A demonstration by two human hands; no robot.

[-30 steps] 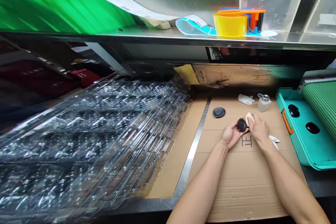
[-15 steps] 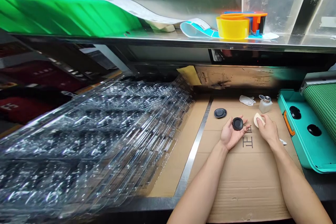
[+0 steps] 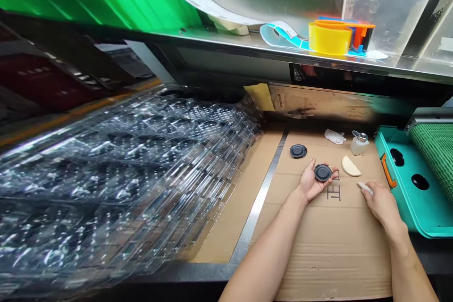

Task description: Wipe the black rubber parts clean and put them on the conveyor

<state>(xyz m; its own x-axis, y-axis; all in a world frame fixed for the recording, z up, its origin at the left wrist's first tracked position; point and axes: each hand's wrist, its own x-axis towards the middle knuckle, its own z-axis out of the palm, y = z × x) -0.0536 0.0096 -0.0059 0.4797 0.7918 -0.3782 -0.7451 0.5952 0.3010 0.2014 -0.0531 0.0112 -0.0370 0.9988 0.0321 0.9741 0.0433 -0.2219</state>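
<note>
Cardboard sheeting [image 3: 329, 255] covers the lower right of the frame, and the left hand [image 3: 311, 181] lies open above it, palm up, fingers lightly curled around a black round disc [image 3: 322, 172] resting in the palm. The right hand [image 3: 382, 204] sits further right with its fingers pressed together, tips at a small white scrap of cloth [image 3: 365, 188]; whether they pinch it, I cannot tell. Just above lie a cream half-round pad [image 3: 351, 166], apart from both hands, and a second black disc [image 3: 298, 151], alone on the cardboard. So one disc is in hand, one lies out, and two more black discs [image 3: 397, 156] sit in the teal tray [image 3: 424, 214] at right. Farther up stand a metal-topped dispenser bottle [image 3: 360, 144] and a crumpled white wipe [image 3: 334, 136]. Stacked clear plastic trays [image 3: 123, 174] fill the left; a yellow roll [image 3: 330, 40] stands on the steel shelf [image 3: 247, 45] beyond.
</note>
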